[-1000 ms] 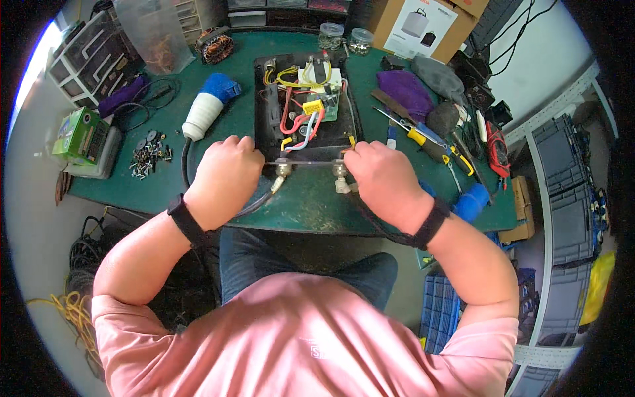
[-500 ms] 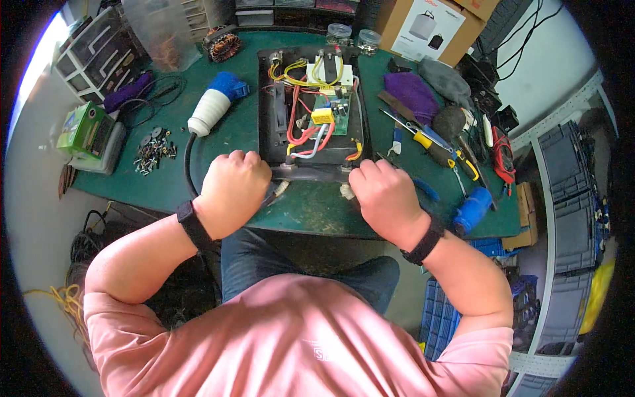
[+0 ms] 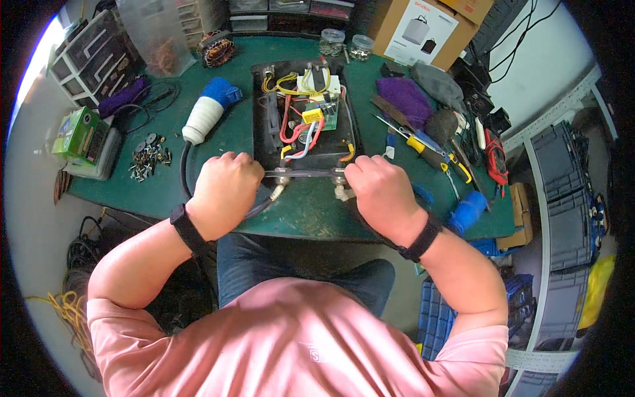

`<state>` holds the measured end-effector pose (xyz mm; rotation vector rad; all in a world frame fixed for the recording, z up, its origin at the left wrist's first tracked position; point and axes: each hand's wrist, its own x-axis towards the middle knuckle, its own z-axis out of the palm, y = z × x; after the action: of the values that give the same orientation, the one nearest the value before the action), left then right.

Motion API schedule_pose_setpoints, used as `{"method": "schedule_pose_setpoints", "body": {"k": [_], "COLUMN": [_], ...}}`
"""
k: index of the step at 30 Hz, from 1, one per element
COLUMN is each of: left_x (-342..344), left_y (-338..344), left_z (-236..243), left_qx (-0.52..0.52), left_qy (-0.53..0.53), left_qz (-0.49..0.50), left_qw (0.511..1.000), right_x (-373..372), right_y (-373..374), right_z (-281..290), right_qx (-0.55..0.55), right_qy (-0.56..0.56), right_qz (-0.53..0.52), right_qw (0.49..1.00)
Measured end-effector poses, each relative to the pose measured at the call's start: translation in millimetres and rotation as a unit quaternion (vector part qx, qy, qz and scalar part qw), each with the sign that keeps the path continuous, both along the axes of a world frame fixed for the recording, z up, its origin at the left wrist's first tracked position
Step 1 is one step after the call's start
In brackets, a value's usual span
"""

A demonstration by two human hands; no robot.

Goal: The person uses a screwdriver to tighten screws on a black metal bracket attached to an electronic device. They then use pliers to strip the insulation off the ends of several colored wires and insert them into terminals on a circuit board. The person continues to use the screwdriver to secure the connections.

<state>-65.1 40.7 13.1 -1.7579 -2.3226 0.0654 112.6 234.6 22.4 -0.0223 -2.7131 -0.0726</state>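
Note:
An opened electrical unit with a black tray-like housing (image 3: pixel 262 126) lies on the bench. Inside it are a circuit board (image 3: pixel 329 120), a yellow block component (image 3: pixel 311 116) and red, yellow and grey wires. Along its near side runs a dark end panel (image 3: pixel 307 174), seen almost edge-on, with two cable fittings through it. My left hand (image 3: pixel 228 188) is closed round the panel's left end. My right hand (image 3: pixel 382 195) closes on its right end. Both sets of fingertips are hidden. A white cable end (image 3: pixel 276 192) sticks out of the left fitting, towards me.
Left on the green bench (image 3: pixel 301 221) are a white-and-blue plug (image 3: pixel 205 116) with black cable and a heap of screws (image 3: pixel 149 159). To the right lie pliers (image 3: pixel 433 155), a purple cloth (image 3: pixel 405 102) and a blue cylinder (image 3: pixel 468 212). A cardboard box (image 3: pixel 423 33) stands behind.
The end panel has turned from showing its broad dark face to showing a thin edge. More of the two cable fittings shows. Both hands keep their hold.

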Motion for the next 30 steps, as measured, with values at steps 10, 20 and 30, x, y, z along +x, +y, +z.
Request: {"method": "schedule_pose_setpoints", "body": {"k": [10,20,30], "left_x": [-2,4,50], "left_y": [-1,-3,67], "left_z": [-3,3,30], "left_qx": [0.008,0.011,0.191], "left_qy": [-0.018,0.01,-0.131], "left_qz": [0.002,0.02,-0.22], "left_qw": [1.0,1.0,0.948], "right_x": [3,47,27], "right_y": [7,11,-21], "right_z": [5,24,-17], "right_qx": [-0.018,-0.142,-0.108], "right_qy": [-0.036,-0.008,-0.116], "right_qz": [0.0,-0.078,-0.155], "right_qw": [0.999,0.987,0.975]}}
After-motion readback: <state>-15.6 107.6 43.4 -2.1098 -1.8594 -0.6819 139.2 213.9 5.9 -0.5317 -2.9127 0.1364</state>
